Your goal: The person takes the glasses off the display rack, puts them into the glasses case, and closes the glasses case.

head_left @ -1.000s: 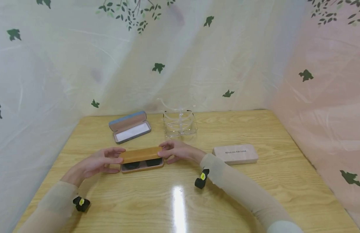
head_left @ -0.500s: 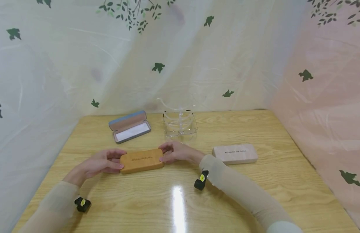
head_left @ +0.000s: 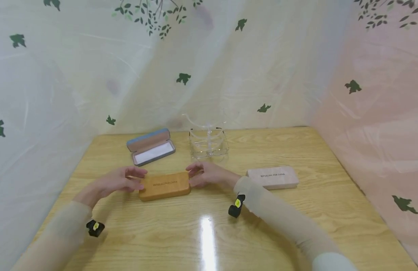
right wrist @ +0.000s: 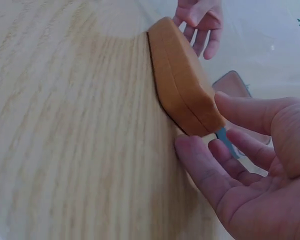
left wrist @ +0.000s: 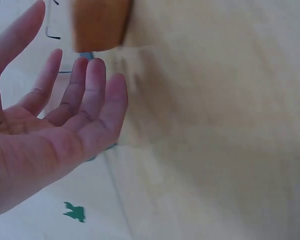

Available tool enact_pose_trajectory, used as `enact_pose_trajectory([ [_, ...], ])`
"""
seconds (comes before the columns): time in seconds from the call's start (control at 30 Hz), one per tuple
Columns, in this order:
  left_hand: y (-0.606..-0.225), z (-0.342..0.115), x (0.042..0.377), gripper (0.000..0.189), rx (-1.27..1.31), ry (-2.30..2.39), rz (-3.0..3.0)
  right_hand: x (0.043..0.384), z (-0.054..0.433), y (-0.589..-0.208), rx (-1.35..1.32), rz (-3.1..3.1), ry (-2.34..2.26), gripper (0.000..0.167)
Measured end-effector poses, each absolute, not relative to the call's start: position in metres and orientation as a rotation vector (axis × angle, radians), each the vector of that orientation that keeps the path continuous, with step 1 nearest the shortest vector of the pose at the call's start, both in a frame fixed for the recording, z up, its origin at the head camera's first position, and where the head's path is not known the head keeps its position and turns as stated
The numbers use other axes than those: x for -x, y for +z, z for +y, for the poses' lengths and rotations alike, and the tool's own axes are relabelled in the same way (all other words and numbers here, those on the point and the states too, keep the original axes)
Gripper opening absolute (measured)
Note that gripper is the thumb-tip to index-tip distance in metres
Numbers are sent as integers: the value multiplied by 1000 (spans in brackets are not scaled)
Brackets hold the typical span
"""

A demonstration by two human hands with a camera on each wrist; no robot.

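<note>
An orange glasses case (head_left: 165, 186), its lid down and dark lettering on top, lies on the wooden table in the head view. At its left end is my left hand (head_left: 115, 181); in the left wrist view the fingers (left wrist: 94, 82) are spread, slightly bent, and apart from the case. My right hand (head_left: 209, 175) is at the other end. The right wrist view shows its thumb close to the case's corner, perhaps touching, with relaxed fingers below and beside it. Neither hand grips the case. The sunglasses seen earlier are hidden inside.
Behind the left hand stands an open blue-grey glasses case (head_left: 151, 147) with a white cloth inside. A clear display stand (head_left: 209, 141) bearing a pair of thin-framed glasses is at the back middle. A pale pink glasses case (head_left: 273, 177) lies beyond the right forearm.
The orange case's lid came down over the dark sunglasses, and its lettering came into view. Since then both hands have loosened from its ends, with the left hand lifting slightly.
</note>
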State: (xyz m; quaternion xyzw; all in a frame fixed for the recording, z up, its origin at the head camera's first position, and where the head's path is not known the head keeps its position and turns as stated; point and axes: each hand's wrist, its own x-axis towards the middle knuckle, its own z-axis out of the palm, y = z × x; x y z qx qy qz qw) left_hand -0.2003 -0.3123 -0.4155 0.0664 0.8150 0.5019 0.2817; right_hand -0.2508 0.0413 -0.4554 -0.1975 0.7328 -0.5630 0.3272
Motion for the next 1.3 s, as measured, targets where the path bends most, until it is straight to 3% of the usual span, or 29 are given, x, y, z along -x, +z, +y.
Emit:
enact_pose_trajectory([
  [0.33,-369,-272,234,67,-308,1289,2334,272,84,-417,669,2015,-1359,51],
  [0.6,-356,-223,250,69,-345,1530,2245,287,126,-392,630,2054,-1491,45],
  [0.77,-363,-199,256,66,-322,1773,2132,291,147,-390,568,2092,-1639,44],
  [1.03,-392,-168,263,60,-184,2046,2131,298,162,-406,435,2209,-1709,61],
  [1.3,-416,-146,269,72,-14,2132,2115,295,163,-428,323,2193,-1736,71],
])
